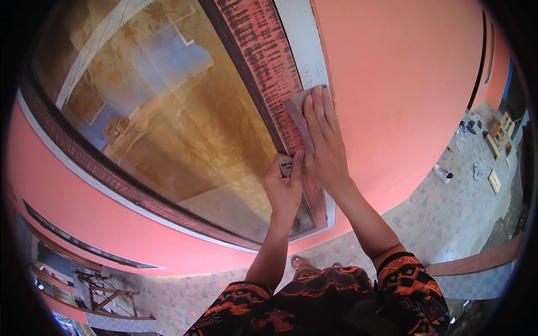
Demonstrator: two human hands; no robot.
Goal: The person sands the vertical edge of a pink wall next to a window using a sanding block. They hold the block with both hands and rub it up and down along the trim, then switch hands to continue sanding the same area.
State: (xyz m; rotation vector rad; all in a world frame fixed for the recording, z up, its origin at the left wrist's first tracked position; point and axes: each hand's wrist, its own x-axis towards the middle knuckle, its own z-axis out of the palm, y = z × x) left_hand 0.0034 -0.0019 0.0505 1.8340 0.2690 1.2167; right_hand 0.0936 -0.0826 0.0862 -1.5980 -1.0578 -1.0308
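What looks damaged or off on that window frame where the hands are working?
The dark red window frame is patchy, its coat scuffed and streaked pale along the upright. The right hand presses a sheet of sandpaper flat on it; the left hand holds the sheet's lower end. The glass pane shows no crack.

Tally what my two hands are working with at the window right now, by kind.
Sandpaper sheets: 1, pressed flat on the frame under the right hand — sandpaper
Small grey cylindrical objects: 1, gripped in the left hand — grey object
Window frames: 1, brown wood, partly sanded — window frame
Total: 3
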